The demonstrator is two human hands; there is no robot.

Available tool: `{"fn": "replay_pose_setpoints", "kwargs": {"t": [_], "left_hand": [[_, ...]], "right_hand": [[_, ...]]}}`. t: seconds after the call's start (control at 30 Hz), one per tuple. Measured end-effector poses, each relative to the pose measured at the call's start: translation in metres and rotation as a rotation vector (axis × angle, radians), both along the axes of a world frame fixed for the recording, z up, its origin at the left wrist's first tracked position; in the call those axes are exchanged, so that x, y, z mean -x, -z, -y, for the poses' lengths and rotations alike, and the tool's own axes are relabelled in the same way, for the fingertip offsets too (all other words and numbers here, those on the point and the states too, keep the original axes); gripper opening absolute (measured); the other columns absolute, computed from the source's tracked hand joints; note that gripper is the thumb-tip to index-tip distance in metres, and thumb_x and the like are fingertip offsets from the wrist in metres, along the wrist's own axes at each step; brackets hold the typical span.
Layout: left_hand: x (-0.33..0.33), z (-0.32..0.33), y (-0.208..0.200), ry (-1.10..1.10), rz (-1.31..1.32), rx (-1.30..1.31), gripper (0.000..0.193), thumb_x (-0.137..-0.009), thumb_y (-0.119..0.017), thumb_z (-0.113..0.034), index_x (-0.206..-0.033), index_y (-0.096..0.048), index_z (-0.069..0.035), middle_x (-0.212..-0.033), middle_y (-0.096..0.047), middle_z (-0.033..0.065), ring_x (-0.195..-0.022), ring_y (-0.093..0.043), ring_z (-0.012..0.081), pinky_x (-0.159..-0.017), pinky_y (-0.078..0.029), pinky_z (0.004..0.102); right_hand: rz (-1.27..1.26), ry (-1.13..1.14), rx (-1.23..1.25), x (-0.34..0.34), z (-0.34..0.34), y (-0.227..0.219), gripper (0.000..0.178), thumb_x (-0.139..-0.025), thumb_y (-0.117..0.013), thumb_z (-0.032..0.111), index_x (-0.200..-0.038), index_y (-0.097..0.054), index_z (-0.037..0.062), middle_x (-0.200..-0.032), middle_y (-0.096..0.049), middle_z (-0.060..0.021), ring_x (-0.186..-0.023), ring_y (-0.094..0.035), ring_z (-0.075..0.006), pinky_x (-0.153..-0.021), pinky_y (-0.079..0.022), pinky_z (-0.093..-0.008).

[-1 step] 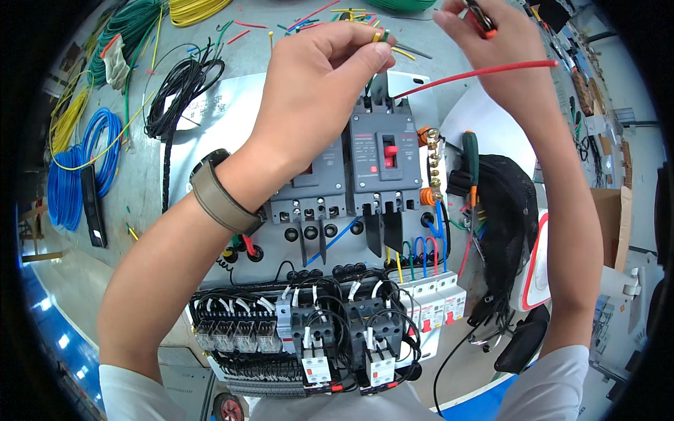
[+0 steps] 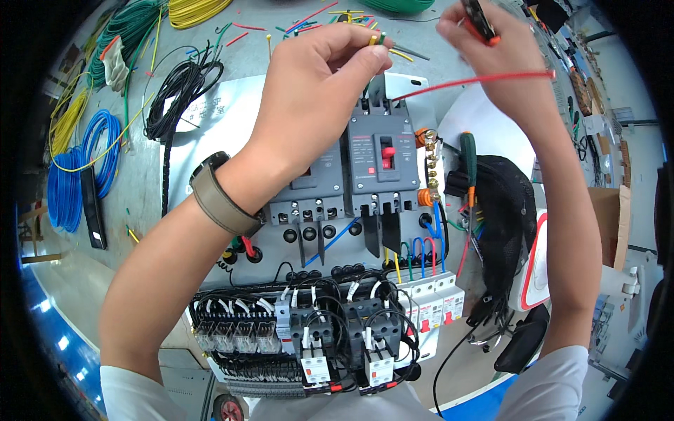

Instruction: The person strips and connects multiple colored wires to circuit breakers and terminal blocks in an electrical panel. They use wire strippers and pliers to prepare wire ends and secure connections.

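Nearest to the person, at the lower edge, a row of black and white contactors and small breakers with looped black wires [image 2: 316, 330] is mounted on the grey metal panel [image 2: 232, 119]. Just above this row stand two dark grey moulded-case circuit breakers [image 2: 351, 168], side by side, the right one with a red toggle. These breakers serve as the landmark.

The left forearm, with a beige wristband [image 2: 217, 195], crosses over the left breaker. The left hand [image 2: 316, 84] is above the breakers; its fingers [image 2: 368, 59] are clenched in a pinch on the short yellow-green wire end [image 2: 375, 40], just over the top terminals of the breakers.

To the upper right of the breakers, the right hand [image 2: 505, 63] is closed around a small red and black hand tool [image 2: 481, 21], and a thin red wire [image 2: 470, 83] goes from this hand down-left toward the top of the right breaker. Whether the wire touches the terminal cannot be told.

Right of the breakers hang a brass terminal bar [image 2: 433, 168] and a green-handled screwdriver [image 2: 468, 158], beside a black mesh bag [image 2: 505, 224].

Far left of the breakers, on the counter [image 2: 140, 182], lie a blue wire coil [image 2: 77, 175], a black wire coil [image 2: 182, 88], and, further off, green wire [image 2: 126, 28] and yellow wire [image 2: 193, 10] bundles.
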State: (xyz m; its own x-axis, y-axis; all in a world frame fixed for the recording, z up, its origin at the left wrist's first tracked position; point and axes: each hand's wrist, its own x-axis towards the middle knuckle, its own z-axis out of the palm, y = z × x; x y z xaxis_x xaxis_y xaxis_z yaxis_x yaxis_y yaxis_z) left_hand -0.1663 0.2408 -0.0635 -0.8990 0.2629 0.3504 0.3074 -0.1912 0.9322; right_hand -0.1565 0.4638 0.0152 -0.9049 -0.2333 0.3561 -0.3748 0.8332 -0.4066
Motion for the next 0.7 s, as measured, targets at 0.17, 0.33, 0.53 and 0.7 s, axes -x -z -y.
{"fn": "replay_pose_setpoints", "kwargs": {"t": [0.17, 0.33, 0.53, 0.7], "left_hand": [[-0.002, 0.003, -0.004, -0.102, -0.135, 0.271, 0.021, -0.097, -0.073, -0.014, -0.107, -0.075, 0.004, -0.091, -0.076, 0.0080, -0.082, -0.070, 0.0140, -0.077, -0.055, 0.0291], [-0.002, 0.003, -0.001, -0.039, -0.156, 0.365, 0.017, -0.099, -0.074, -0.015, -0.109, -0.075, 0.000, -0.089, -0.072, -0.0014, -0.080, -0.061, 0.0024, -0.069, -0.046, 0.0210], [0.003, -0.001, -0.005, 0.072, -0.066, 0.412, 0.016, -0.099, -0.076, -0.014, -0.106, -0.079, 0.000, -0.087, -0.073, -0.0027, -0.075, -0.057, 0.0014, -0.067, -0.044, 0.0215], [0.010, 0.000, -0.007, 0.031, -0.028, 0.337, 0.016, -0.098, -0.077, -0.016, -0.105, -0.080, -0.002, -0.086, -0.075, -0.0019, -0.075, -0.059, 0.0021, -0.067, -0.045, 0.0214]], "right_hand": [[0.397, -0.037, 0.268, -0.034, -0.016, 0.000, 0.023, -0.096, -0.078, 0.019, -0.113, -0.074, 0.0054, -0.091, -0.072, -0.0002, -0.078, -0.065, -0.0066, -0.065, -0.050, -0.0229], [0.360, -0.035, 0.370, -0.045, 0.006, 0.000, 0.023, -0.092, -0.083, 0.019, -0.108, -0.074, 0.0052, -0.090, -0.073, 0.0008, -0.076, -0.063, -0.0051, -0.066, -0.050, -0.0227], [0.314, -0.023, 0.513, -0.027, 0.025, -0.001, 0.014, -0.093, -0.080, 0.011, -0.099, -0.069, 0.0024, -0.086, -0.071, -0.0031, -0.077, -0.063, -0.0096, -0.070, -0.050, -0.0271], [0.161, -0.129, 0.539, -0.018, 0.032, -0.009, 0.011, -0.093, -0.077, 0.004, -0.093, -0.067, 0.0001, -0.086, -0.068, 0.0008, -0.078, -0.058, -0.0049, -0.071, -0.048, -0.0253]]}}
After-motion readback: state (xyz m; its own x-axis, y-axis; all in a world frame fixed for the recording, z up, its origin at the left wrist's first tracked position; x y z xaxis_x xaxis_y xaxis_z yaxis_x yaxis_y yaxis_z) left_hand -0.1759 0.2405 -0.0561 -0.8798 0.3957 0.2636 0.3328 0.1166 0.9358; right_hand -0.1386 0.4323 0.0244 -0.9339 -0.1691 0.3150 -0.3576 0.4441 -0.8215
